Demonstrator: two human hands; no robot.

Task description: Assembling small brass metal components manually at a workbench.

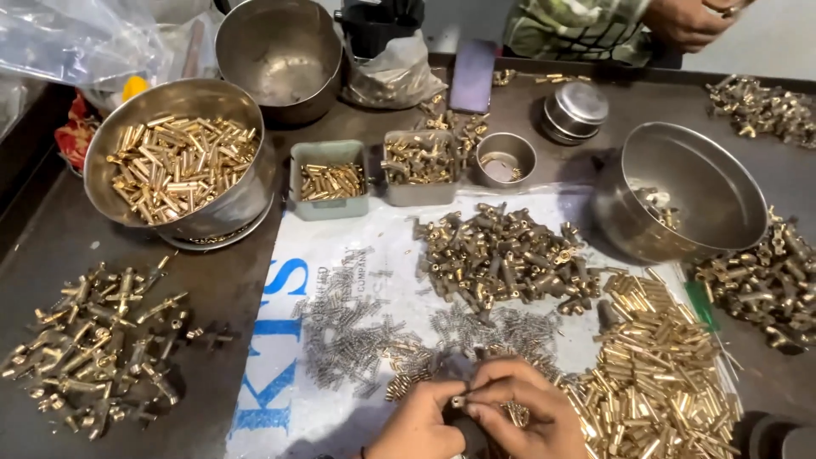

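Note:
My left hand (418, 422) and my right hand (516, 412) meet at the bottom centre, fingertips pinched together on a small brass part (459, 401). Just above them lies a spread of small grey metal springs (357, 336) on a white printed sheet (280, 399). A heap of brass tubes (659, 374) lies right beside my right hand. A pile of brass fittings (501, 255) sits further up the sheet.
A steel bowl of brass tubes (183, 161) stands at left, an empty steel bowl (285, 55) behind it, a tilted steel bowl (688, 191) at right. Two small grey trays (331, 178) hold brass parts. Assembled brass pieces (102, 348) lie at left. Another person (629, 25) works across the table.

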